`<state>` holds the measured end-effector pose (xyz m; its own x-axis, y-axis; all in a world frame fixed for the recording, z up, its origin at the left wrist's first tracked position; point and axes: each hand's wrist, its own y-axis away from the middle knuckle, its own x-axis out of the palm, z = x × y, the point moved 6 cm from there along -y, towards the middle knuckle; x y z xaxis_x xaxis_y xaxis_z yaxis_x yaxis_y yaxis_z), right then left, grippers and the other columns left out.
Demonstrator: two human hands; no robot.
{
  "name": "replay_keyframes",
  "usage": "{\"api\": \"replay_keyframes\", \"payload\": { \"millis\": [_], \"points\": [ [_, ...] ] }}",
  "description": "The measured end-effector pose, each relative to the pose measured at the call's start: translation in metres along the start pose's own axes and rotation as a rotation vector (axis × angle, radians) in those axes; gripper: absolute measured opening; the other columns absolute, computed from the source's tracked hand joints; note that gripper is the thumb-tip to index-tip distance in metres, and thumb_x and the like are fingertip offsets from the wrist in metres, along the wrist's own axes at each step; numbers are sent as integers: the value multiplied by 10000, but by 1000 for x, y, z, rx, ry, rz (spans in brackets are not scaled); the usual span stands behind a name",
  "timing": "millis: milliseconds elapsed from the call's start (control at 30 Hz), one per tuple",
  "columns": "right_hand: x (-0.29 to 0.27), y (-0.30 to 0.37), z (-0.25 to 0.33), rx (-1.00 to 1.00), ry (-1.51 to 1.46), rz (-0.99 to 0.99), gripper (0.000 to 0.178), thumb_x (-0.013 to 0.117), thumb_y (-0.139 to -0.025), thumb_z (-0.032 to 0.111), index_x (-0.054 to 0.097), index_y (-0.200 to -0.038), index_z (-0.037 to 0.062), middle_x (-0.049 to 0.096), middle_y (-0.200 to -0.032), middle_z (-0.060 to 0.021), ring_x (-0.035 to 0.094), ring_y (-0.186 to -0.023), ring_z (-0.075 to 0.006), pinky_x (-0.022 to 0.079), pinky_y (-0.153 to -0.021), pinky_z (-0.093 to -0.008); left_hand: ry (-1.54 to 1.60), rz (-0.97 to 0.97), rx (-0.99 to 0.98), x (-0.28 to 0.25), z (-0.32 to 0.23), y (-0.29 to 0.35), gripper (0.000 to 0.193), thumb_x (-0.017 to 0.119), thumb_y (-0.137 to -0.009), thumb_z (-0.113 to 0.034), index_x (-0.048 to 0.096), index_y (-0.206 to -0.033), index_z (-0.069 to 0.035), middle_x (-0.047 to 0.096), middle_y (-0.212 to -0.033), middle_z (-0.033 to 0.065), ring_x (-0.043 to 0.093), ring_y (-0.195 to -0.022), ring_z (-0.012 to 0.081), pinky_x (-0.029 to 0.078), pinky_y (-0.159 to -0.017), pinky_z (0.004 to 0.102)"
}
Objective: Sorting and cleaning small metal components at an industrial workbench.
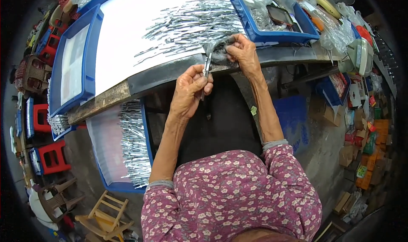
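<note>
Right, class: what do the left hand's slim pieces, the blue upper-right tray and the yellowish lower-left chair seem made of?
Slim pieces in the left hand: probably polished metal, from silvery glints. Blue tray: likely smooth plastic, from uniform colour. Chair: probably wood, finish unclear, from yellowish slatted build.

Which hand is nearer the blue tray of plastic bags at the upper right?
Right. The right hand is close to the near-left corner of the blue tray; the left hand, holding slim metal, is lower and farther left.

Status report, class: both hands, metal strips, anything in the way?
Left hand holding metal strips. Right hand pinching grey wad. Wad close beside strips; loose pile beyond.
</note>
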<state>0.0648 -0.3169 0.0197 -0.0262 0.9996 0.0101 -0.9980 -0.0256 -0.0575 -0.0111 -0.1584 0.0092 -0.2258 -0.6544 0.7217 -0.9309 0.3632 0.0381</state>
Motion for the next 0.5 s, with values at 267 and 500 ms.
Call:
{"api": "replay_keyframes", "payload": {
  "millis": [267, 500],
  "points": [
    [23, 31, 25, -70, -17, 79, 154, 569, -760, 24, 576, -908, -19, 510, -630, 28, 421, -511, -23, 328, -456, -166, -79, -52, 8, 2, 1, 8, 240, 569, -834, -144, 480, -1010, -8, 529, -787, 33, 423, -572, 66, 335, -524, 181],
    [35, 45, 28, -21, -15, 70, 152, 562, -819, 80, 596, -927, -21, 518, -638, 18, 427, -502, -29, 329, -460, -158, -236, -121, 87, 3, -2, 17, 153, 520, -864, -137, 474, -934, -10, 491, -677, 4, 357, -517, 27, 270, -464, 159]
  ]
}}
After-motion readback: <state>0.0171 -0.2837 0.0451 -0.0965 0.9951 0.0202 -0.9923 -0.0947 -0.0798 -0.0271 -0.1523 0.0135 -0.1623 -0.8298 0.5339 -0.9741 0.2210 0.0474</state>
